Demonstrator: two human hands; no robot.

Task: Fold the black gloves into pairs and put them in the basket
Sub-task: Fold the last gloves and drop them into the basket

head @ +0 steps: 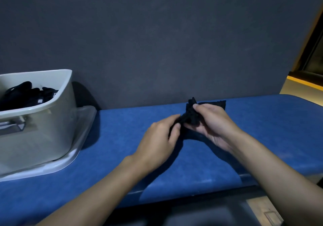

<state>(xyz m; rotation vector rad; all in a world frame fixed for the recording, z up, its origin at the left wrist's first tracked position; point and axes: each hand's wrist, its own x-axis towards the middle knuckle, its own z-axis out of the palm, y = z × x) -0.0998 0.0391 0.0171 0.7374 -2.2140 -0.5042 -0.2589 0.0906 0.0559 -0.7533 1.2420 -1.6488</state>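
Both hands are bunched around one black glove over the middle of the blue worktop: left hand pinches its near end, right hand curls round the rest. More dark fabric lies behind (probably another glove, too dim to tell). Grey basket at left holds folded gloves.

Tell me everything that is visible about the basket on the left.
The basket is pale grey, plastic-looking, with a rounded rim and a handle opening in its near wall. It stands upright on a translucent tray on the blue surface, partly cut off at the left edge. Inside it lie black gloves.
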